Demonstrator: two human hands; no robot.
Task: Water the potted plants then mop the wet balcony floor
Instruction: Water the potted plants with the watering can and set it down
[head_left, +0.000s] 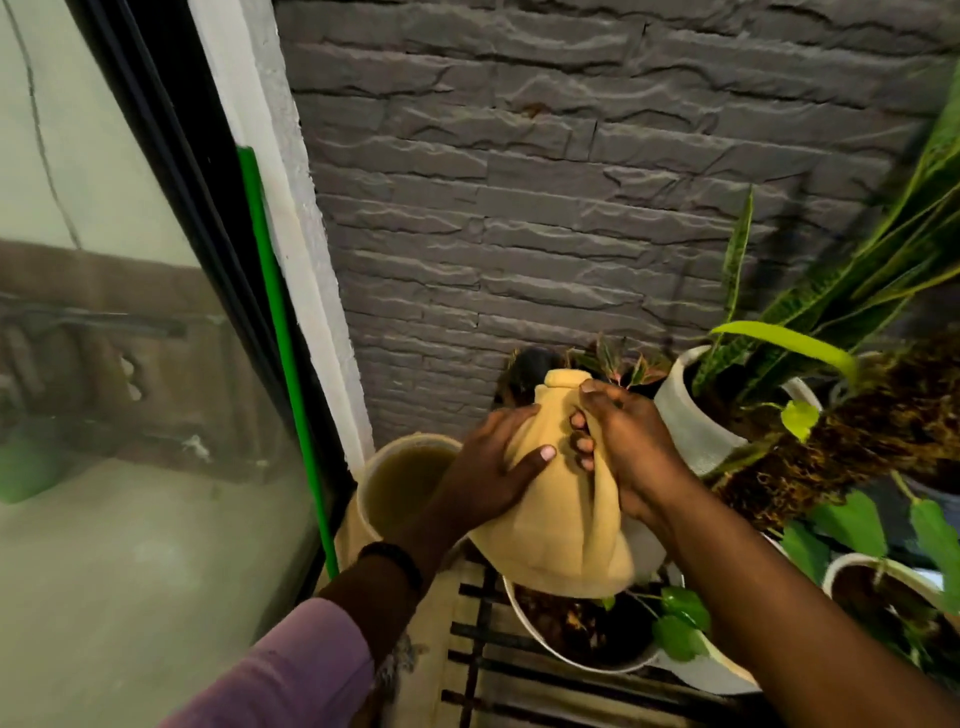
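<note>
Purple-sleeved left hand (493, 473) and right hand (634, 447) clench a yellow cloth (566, 525) over a potted plant (576, 629); wrung water could miss the bucket (410, 440).

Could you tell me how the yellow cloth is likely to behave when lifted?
The yellow cloth is probably floppy: it folds and drapes below the left hand and right hand that grip it. It may be damp and heavier than it looks, since a bucket of murky water stands close by, though wetness cannot be seen.
</note>
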